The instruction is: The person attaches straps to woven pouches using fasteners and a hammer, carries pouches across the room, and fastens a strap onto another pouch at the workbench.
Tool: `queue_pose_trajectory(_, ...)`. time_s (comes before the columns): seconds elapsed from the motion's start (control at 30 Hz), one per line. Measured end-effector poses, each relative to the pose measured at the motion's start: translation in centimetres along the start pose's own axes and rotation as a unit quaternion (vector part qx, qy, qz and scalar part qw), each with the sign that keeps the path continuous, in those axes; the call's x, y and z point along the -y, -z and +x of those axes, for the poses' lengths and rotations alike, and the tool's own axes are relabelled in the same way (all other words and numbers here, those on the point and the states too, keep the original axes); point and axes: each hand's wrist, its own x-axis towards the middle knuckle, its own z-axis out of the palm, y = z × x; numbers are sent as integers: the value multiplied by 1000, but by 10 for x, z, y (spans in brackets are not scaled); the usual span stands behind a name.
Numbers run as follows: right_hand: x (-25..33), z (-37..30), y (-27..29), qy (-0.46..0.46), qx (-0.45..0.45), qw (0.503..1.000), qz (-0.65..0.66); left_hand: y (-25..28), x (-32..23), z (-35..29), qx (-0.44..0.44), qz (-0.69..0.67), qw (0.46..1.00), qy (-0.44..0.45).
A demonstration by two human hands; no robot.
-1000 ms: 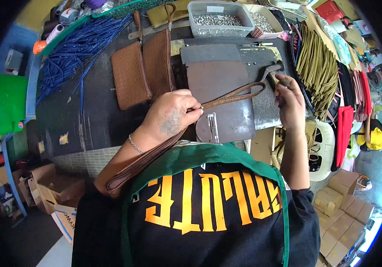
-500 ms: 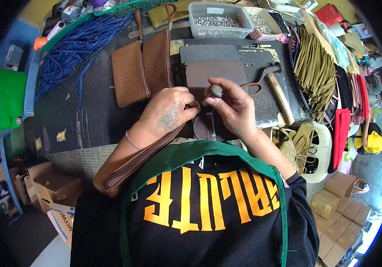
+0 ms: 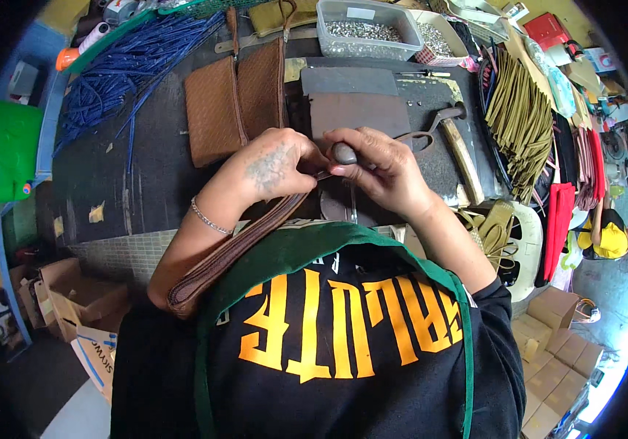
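Note:
My left hand [image 3: 274, 164] is closed, its fingertips pinching the far end of a brown leather pouch [image 3: 237, 252] seen edge-on. The pouch runs back along my left forearm toward the apron. Close against those fingertips, my right hand [image 3: 387, 168] grips a small tool with a dark, rounded knob handle [image 3: 344, 153]. The tool's tip is hidden between my hands. Beyond the left hand lie two flat brown woven-textured pouches [image 3: 211, 113] with wrist loops. A dark brown block [image 3: 358, 117] sits just past my fingers.
A hammer [image 3: 460, 161] with a wooden handle lies to the right. Blue strips [image 3: 127, 80] are heaped at far left, olive strips [image 3: 519, 121] at right. A clear tub [image 3: 369, 47] of small metal pieces stands at the back. Another person [image 3: 607, 238] is at far right.
My right hand has moved slightly left and nearer my left fingertips, with the knob handle lower and further left. The left hand has turned a little and still pinches the pouch.

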Motion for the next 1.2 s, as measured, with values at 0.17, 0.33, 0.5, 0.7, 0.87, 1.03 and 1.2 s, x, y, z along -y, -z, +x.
queue_pose_trajectory(0.17, -1, 7, 7, 0, 39, 999, -15, 2, -8, 2, 29, -7, 996, 81)
queue_pose_trajectory(0.33, -1, 5, 3, 15, 32, 999, -21, -5, 3, 2, -18, -21, 997, 77)
queue_pose_trajectory(0.5, 0, 4, 0, 53, 19, 998, -27, -7, 5, 2, -21, -27, 997, 63)
queue_pose_trajectory(0.7, 2, -4, -1, 52, 27, 998, -38, -8, 9, 0, -7, -48, 998, 38)
queue_pose_trajectory(0.87, 2, -4, 0, 52, 14, 997, -49, -10, 0, -3, -69, 26, 996, -44)
queue_pose_trajectory(1.03, 4, -7, -1, 70, 12, 995, -71, -13, 2, -1, -93, -48, 981, -165)
queue_pose_trajectory(1.2, 5, -7, 0, 63, -8, 995, -75, -21, 5, 0, -96, -81, 980, -156)
